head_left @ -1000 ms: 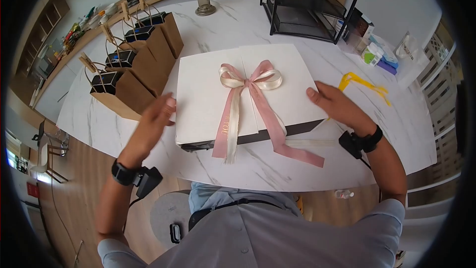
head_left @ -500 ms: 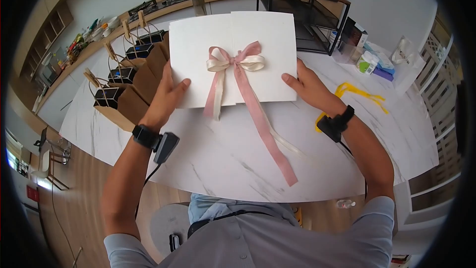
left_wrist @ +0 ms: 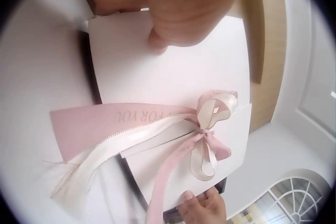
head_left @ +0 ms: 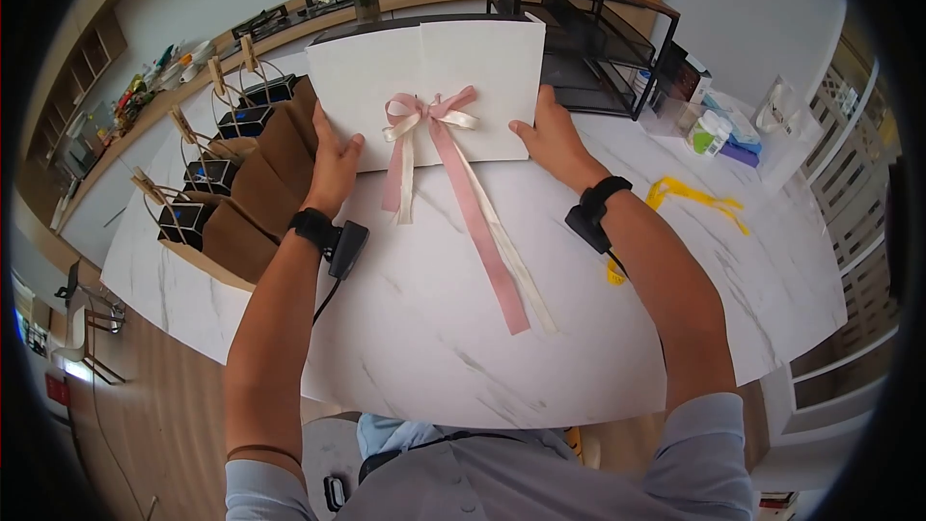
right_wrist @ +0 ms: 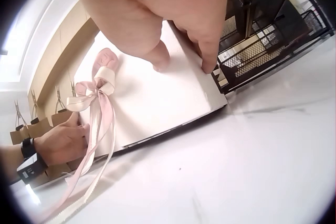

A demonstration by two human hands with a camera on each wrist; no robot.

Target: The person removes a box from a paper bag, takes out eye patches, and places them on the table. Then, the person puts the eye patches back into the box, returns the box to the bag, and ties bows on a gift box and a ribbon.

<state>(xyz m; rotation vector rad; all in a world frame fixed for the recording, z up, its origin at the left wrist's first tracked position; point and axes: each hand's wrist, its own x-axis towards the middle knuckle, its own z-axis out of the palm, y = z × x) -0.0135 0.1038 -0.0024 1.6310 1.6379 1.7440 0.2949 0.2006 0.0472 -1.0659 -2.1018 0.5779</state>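
A white gift box (head_left: 362, 72) with dark sides stands tilted up over the table, its two-flap front facing me. A pink and cream ribbon bow (head_left: 429, 113) sits at its middle, with long tails (head_left: 479, 232) hanging down onto the table. My left hand (head_left: 333, 164) grips the box's left edge, thumb on the white front. On the opposite edge, my right hand (head_left: 557, 143) holds it the same way, its fingers (right_wrist: 209, 58) round the side in the right wrist view. Lettering reading "FOR YOU" shows on the pink tail (left_wrist: 113, 116) in the left wrist view.
Several brown paper bags (head_left: 256, 188) with clothespins on their handles stand close to the left hand. A black tiered rack (head_left: 593, 48) is behind the box at right. A yellow ribbon (head_left: 694, 195), a white bottle (head_left: 709, 130) and a flower vase (head_left: 367, 5) are also there.
Both hands have taken hold of the box's sides, raised it and tilted its front toward me. It has moved away from the table's near edge and slightly left; the ribbon tails now hang down.
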